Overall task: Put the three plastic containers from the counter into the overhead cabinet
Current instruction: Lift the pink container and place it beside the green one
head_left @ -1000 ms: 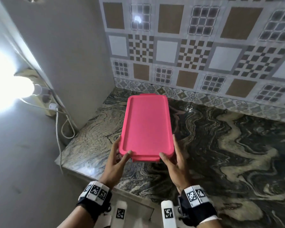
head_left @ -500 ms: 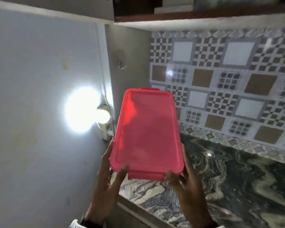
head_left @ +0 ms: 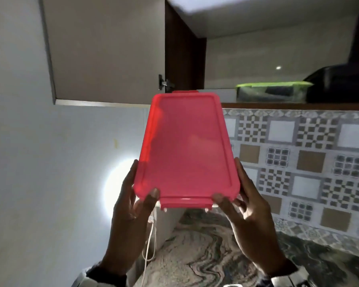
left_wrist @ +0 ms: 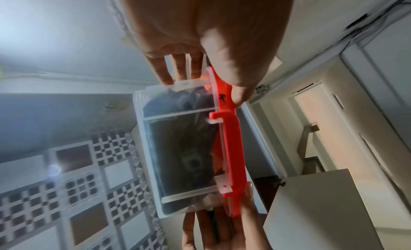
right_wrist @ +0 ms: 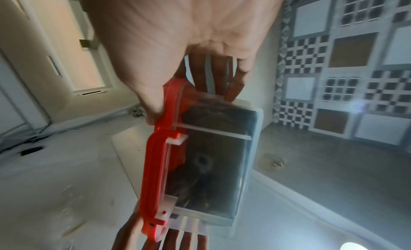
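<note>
Both hands, left hand (head_left: pixel 131 204) and right hand (head_left: pixel 243 206), clamp thumbs over the red-lidded container (head_left: pixel 187 150), fingers beneath, keeping it level for the open overhead cabinet (head_left: pixel 226 59). Seemingly 1 green-lidded container (head_left: pixel 272 91) already sits inside.

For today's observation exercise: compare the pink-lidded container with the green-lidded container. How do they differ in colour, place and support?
Colour: the pink-lidded container has a pink lid; the green-lidded container has a green one.
Place: the pink one is in front of the open cabinet; the green one sits inside it.
Support: the left hand and right hand hold the pink one; no hand touches the green one.
Shared: clear bodies, dark contents.
</note>
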Available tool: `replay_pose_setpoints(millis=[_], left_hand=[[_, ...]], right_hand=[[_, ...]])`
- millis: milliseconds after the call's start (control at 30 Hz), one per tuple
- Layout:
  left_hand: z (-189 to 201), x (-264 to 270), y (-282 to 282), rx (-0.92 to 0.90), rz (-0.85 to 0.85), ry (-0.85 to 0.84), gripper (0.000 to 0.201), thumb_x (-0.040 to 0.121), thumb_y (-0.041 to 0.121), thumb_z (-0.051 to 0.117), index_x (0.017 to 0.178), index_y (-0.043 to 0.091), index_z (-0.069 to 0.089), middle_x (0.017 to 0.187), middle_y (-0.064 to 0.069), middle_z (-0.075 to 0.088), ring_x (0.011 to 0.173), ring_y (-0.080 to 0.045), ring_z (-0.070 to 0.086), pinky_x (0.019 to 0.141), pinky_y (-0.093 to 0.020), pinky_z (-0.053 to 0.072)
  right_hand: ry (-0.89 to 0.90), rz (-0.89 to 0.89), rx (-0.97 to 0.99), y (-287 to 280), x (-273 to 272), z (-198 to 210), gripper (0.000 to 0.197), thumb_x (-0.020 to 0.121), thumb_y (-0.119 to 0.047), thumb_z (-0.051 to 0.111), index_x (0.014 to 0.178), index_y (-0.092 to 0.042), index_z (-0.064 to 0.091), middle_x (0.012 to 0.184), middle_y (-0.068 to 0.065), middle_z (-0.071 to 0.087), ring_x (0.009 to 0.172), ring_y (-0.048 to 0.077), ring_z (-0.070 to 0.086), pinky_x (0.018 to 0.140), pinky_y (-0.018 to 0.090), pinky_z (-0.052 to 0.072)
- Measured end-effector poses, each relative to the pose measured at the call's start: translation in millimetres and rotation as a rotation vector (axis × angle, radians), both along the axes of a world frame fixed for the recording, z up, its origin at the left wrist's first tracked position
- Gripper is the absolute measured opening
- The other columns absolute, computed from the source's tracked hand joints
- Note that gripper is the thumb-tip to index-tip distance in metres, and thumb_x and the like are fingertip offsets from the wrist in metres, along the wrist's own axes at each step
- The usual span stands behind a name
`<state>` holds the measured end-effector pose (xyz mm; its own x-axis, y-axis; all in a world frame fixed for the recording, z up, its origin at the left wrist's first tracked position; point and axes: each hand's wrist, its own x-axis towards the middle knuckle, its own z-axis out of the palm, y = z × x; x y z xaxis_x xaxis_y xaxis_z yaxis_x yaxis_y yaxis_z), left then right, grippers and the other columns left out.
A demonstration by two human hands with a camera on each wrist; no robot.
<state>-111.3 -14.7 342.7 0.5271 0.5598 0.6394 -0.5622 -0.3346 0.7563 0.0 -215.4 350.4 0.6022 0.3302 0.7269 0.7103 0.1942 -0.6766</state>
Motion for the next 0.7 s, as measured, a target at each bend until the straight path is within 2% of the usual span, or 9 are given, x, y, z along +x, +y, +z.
replay_pose_setpoints(millis=[100, 167, 233, 300, 433, 533, 567, 600, 700], left_hand=[[44.7, 14.2, 7.4, 0.089, 0.049, -0.001, 0.066, 0.092, 0.036, 0.063, 0.154, 0.037, 0.042, 0.119, 0.040, 0.067, 0.110, 0.025, 0.059, 0.078, 0.003, 0.047], [73.4, 27.1, 13.4, 0.122, 0.065, -0.007, 0.067, 0.092, 0.044, 0.061, 0.155, 0.035, 0.042, 0.133, 0.030, 0.063, 0.114, 0.023, 0.059, 0.088, -0.002, 0.049], [96.8, 44.8, 23.5, 0.124, 0.059, -0.020, 0.065, 0.094, 0.050, 0.062, 0.155, 0.038, 0.043, 0.145, 0.018, 0.062, 0.130, 0.003, 0.060, 0.110, -0.024, 0.048], [117.6, 65.4, 36.3, 0.115, 0.045, -0.036, 0.058, 0.097, 0.047, 0.065, 0.152, 0.038, 0.047, 0.146, 0.012, 0.063, 0.133, -0.010, 0.060, 0.115, -0.039, 0.047], [163.6, 100.6, 51.8, 0.093, 0.056, -0.012, 0.060, 0.092, 0.053, 0.065, 0.147, 0.034, 0.053, 0.145, 0.006, 0.062, 0.132, -0.019, 0.059, 0.116, -0.049, 0.045], [193.3, 126.5, 63.7, 0.108, 0.072, 0.013, 0.029, 0.095, 0.054, 0.064, 0.120, 0.041, 0.065, 0.123, 0.010, 0.069, 0.123, -0.020, 0.061, 0.114, -0.053, 0.046], [201.5, 134.1, 66.5, 0.113, 0.075, 0.020, 0.022, 0.097, 0.052, 0.063, 0.115, 0.040, 0.066, 0.118, 0.010, 0.069, 0.121, -0.021, 0.061, 0.114, -0.054, 0.047], [209.0, 142.2, 70.0, 0.109, 0.083, 0.030, 0.025, 0.098, 0.052, 0.062, 0.117, 0.036, 0.067, 0.119, 0.008, 0.069, 0.122, -0.023, 0.061, 0.114, -0.054, 0.047], [227.7, 166.3, 79.1, 0.072, 0.115, 0.056, 0.066, 0.087, 0.067, 0.062, 0.135, 0.023, 0.065, 0.139, -0.001, 0.066, 0.127, -0.026, 0.061, 0.115, -0.052, 0.046]], right_hand=[[-0.027, -0.013, 0.044, 10.6, 14.8, 40.1, 0.080, 0.086, -0.050, 0.072, 0.155, -0.049, 0.033, 0.143, -0.017, 0.064, 0.128, -0.002, 0.062, 0.102, 0.028, 0.052], [-0.047, -0.019, 0.062, 17.7, 27.1, 67.0, 0.075, 0.083, -0.048, 0.073, 0.149, -0.053, 0.037, 0.136, -0.018, 0.068, 0.124, -0.004, 0.064, 0.098, 0.026, 0.053], [-0.094, -0.046, 0.054, 24.5, 44.6, 91.8, 0.072, 0.085, -0.048, 0.073, 0.149, -0.051, 0.040, 0.133, -0.016, 0.070, 0.124, 0.000, 0.065, 0.097, 0.026, 0.056], [-0.149, -0.103, 0.037, 31.4, 63.8, 114.4, 0.073, 0.087, -0.051, 0.072, 0.153, -0.040, 0.044, 0.131, -0.013, 0.072, 0.123, 0.003, 0.067, 0.099, 0.027, 0.057], [-0.211, -0.209, 0.000, 44.4, 93.8, 160.1, 0.049, 0.092, -0.046, 0.070, 0.137, -0.030, 0.060, 0.114, -0.010, 0.076, 0.097, -0.012, 0.071, 0.080, 0.006, 0.055], [-0.237, -0.276, -0.008, 54.8, 115.8, 188.6, 0.050, 0.093, -0.052, 0.067, 0.134, -0.024, 0.065, 0.113, -0.003, 0.079, 0.098, 0.009, 0.076, 0.085, 0.024, 0.062], [-0.237, -0.313, -0.027, 57.8, 120.0, 196.2, 0.052, 0.093, -0.056, 0.065, 0.133, -0.024, 0.065, 0.113, -0.002, 0.079, 0.100, 0.013, 0.075, 0.084, 0.025, 0.060], [-0.236, -0.353, -0.052, 60.4, 125.2, 202.8, 0.052, 0.093, -0.060, 0.063, 0.131, -0.024, 0.067, 0.113, -0.002, 0.079, 0.102, 0.016, 0.075, 0.081, 0.021, 0.056], [-0.240, -0.406, -0.082, 64.3, 133.1, 220.9, 0.048, 0.096, -0.058, 0.060, 0.122, -0.018, 0.070, 0.110, 0.006, 0.078, 0.106, 0.025, 0.072, 0.076, 0.022, 0.047]])
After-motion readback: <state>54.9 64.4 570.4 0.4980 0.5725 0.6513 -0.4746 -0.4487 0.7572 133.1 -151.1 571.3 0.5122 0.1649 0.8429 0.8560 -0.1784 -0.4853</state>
